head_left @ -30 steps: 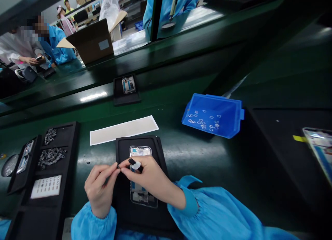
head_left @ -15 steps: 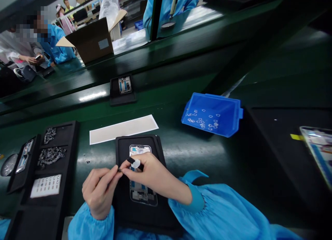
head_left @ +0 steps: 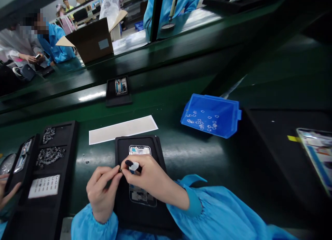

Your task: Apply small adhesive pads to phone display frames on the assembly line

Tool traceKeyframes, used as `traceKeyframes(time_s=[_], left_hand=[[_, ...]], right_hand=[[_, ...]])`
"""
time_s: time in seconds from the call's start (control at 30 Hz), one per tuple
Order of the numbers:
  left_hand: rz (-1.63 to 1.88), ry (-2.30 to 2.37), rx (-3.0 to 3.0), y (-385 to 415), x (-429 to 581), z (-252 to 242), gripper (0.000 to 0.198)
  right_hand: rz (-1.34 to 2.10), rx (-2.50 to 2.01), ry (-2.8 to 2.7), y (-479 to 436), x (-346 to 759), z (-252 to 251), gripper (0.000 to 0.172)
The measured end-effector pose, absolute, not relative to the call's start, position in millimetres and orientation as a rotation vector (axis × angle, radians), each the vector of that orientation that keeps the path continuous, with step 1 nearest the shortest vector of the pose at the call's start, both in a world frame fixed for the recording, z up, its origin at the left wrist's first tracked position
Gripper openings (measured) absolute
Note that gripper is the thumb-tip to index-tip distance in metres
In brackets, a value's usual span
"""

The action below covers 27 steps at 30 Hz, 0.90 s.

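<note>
While both hands are up close over the black work tray (head_left: 145, 217), the left hand (head_left: 101, 193) has its grip pinched tight, thumb and fingertip on a tiny dark part (head_left: 120, 170). The right hand (head_left: 150, 176) meets it there, fingertips right at the same bit, and its grip is also closed around a black pen-like tool (head_left: 138, 167) with something white on it. Can't really tell what the tiny part is, it's too small.

So the part sits in the air above the tray's left side, just left of a smartphone frame (head_left: 142, 196) lying face up in the tray, half covered by the right hand. Beyond that there's a pale strip (head_left: 123, 130) on the green desk (head_left: 186, 160), and a blue bin (head_left: 225, 110) with small loops in it off to the right. Over on the left, a compartment tray (head_left: 38, 221) holds heaps of little pieces (head_left: 50, 157) plus a white card (head_left: 44, 186), with a co-worker's hand (head_left: 7, 195) near it.
</note>
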<state>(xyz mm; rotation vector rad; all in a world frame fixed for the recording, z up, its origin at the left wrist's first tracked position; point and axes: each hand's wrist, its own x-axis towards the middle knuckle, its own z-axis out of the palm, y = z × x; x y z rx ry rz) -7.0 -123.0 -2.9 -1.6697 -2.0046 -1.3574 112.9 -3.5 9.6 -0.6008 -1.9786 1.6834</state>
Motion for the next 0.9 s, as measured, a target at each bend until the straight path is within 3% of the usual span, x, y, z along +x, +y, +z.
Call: traceKeyframes(time_s=[0.23,0.5,0.6,0.73,0.83,0.9], left_hand=[[-1.812,-2.372,-1.461,-122,-7,-12,0.013],[-2.515,-2.660,-1.080,-107,-5,-14,0.044],[-2.478,-2.720,-0.881,-112,-11,-22,0.047],[-2.205,-2.826,-0.722,-130,-27,-52,0.042],[-2.046,-2.959,-0.773,-142,-33,-74,0.041],[-2.018,-2.997,-0.769,-148,-31,-83,0.041]], right_hand=[[1.626,-0.597,-1.903,-8,110,5,0.012],[1.425,-0.598,-1.922,-5,119,-2,0.010],[1.019,-0.837,-1.952,36,154,-1,0.010],[0.154,-1.508,-1.875,115,224,-2,0.019],[-0.028,-1.772,-1.965,149,255,-6,0.016],[-0.035,-1.676,-1.988,147,253,-12,0.015]])
